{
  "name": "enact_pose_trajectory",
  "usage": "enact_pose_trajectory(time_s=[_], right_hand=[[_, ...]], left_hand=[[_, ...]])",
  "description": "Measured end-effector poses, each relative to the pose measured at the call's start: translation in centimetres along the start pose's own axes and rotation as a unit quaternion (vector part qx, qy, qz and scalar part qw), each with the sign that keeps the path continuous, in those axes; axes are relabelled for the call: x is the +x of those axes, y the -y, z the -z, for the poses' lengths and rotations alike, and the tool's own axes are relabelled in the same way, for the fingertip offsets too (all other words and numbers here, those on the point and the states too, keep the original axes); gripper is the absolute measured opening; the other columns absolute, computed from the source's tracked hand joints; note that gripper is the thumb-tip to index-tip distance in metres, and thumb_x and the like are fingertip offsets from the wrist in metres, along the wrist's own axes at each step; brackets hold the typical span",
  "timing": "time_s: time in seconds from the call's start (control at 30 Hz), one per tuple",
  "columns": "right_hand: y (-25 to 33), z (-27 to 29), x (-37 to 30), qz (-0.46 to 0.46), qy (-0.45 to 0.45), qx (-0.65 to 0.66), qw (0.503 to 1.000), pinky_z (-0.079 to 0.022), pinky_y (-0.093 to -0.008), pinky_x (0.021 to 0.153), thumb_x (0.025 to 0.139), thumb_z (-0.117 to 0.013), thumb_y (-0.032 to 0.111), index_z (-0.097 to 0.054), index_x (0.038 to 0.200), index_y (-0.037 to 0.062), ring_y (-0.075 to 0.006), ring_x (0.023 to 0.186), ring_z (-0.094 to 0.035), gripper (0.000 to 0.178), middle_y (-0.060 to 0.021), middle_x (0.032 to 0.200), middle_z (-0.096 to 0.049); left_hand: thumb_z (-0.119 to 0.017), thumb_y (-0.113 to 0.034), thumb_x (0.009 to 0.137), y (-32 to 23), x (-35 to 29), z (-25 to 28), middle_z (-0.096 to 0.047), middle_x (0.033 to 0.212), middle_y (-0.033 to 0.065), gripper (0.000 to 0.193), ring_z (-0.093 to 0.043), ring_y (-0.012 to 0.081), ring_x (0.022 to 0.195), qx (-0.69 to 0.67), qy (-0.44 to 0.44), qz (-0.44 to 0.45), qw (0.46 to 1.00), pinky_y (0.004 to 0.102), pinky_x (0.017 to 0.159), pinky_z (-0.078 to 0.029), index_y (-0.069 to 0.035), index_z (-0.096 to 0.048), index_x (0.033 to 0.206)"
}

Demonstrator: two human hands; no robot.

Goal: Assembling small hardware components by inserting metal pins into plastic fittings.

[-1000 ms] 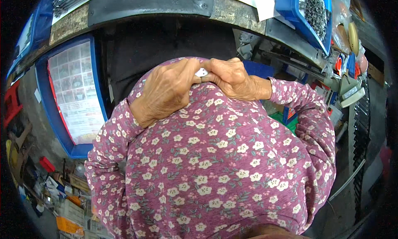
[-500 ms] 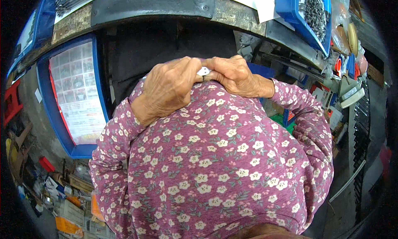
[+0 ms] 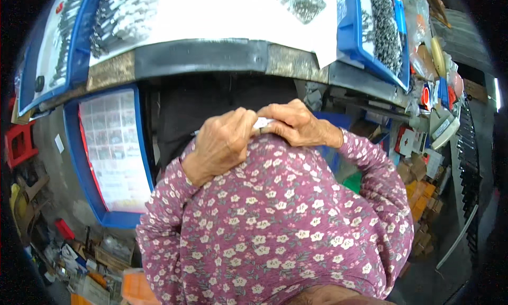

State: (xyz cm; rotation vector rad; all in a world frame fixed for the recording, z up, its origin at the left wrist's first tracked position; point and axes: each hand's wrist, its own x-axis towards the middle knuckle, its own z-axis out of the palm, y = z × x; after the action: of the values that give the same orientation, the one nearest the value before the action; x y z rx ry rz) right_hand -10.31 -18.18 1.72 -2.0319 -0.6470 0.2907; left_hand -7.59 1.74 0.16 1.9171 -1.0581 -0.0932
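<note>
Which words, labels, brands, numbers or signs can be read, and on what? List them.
None is legible.
White printed sheet inside blue rectangular frame: too blurred.
Pale label on boxy grey object: too small.
Small white piece between left hand and right hand: nothing readable.

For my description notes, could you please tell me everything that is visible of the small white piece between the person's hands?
The small white piece looks smooth, perhaps plastic. Only a short part shows, running roughly crosswise between the left hand and the right hand; both have it in their grip, close to the flowered shirt. Fine detail is blurred, and its ends seem covered.
</note>
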Motion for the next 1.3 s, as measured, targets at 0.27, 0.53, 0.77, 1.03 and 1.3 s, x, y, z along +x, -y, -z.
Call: enact_pose_trajectory(time_s=[0.27, 0.53, 0.77, 1.03, 1.3], right_hand=[[0.1, 3.6, 3.2, -0.138, -0.108, 0.096, 0.98, -0.039, -0.0216, 0.046, 0.084, -0.057, 0.016, -0.062, 0.089, -0.0006, -0.008, 0.053, -0.051, 0.018, -0.0033, 0.063, -0.056], [-4.8, 7.4, 10.3, -0.039, -0.29, -0.178, 0.94, -0.038, -0.0259, 0.047, 0.079, -0.058, 0.008, -0.06, 0.083, -0.0015, -0.011, 0.052, -0.047, 0.011, -0.0048, 0.061, -0.052], [-7.6, 8.7, 13.4, -0.021, -0.308, -0.342, 0.888, -0.042, -0.0332, 0.051, 0.077, -0.056, 0.003, -0.058, 0.082, 0.0015, -0.0254, 0.056, -0.054, 0.006, -0.0115, 0.072, -0.055], [-8.5, 9.1, 13.9, -0.075, -0.23, -0.452, 0.858, -0.045, -0.038, 0.057, 0.078, -0.055, 0.006, -0.059, 0.086, 0.0038, -0.0309, 0.063, -0.057, 0.009, -0.0133, 0.077, -0.056], [-9.6, 9.0, 14.1, -0.047, -0.23, -0.386, 0.892, -0.044, -0.036, 0.056, 0.076, -0.059, 0.01, -0.056, 0.082, 0.0024, -0.0286, 0.063, -0.056, 0.01, -0.0123, 0.072, -0.056]], left_hand=[[-0.057, 0.001, 0.075, 1.0, 1.5, 0.9, -0.053, 0.069, 0.0134, 0.011, -0.056, 0.0283, 0.057, -0.057, -0.083, 0.066, 0.993, 0.0341, 0.049, -0.043, 0.0, -0.049, 0.083], [-0.056, -0.001, 0.078, 1.5, 3.6, 2.4, -0.058, 0.072, 0.0166, 0.011, -0.06, 0.0309, 0.062, -0.098, -0.167, 0.141, 0.971, 0.0342, 0.053, -0.045, 0.001, -0.05, 0.087], [-0.056, -0.002, 0.078, 1.5, 4.3, 3.2, -0.058, 0.068, 0.0139, 0.01, -0.06, 0.024, 0.06, -0.14, -0.191, 0.171, 0.956, 0.031, 0.052, -0.045, 0.002, -0.051, 0.086], [-0.056, -0.003, 0.077, 2.0, 4.7, 3.0, -0.057, 0.064, 0.0126, 0.009, -0.058, 0.0222, 0.056, -0.163, -0.214, 0.183, 0.946, 0.0314, 0.051, -0.043, 0.001, -0.051, 0.083], [-0.057, -0.005, 0.075, 2.8, 5.1, 3.3, -0.056, 0.065, 0.0131, 0.011, -0.057, 0.0228, 0.058, -0.152, -0.253, 0.196, 0.935, 0.0326, 0.053, -0.043, 0.001, -0.051, 0.081]])
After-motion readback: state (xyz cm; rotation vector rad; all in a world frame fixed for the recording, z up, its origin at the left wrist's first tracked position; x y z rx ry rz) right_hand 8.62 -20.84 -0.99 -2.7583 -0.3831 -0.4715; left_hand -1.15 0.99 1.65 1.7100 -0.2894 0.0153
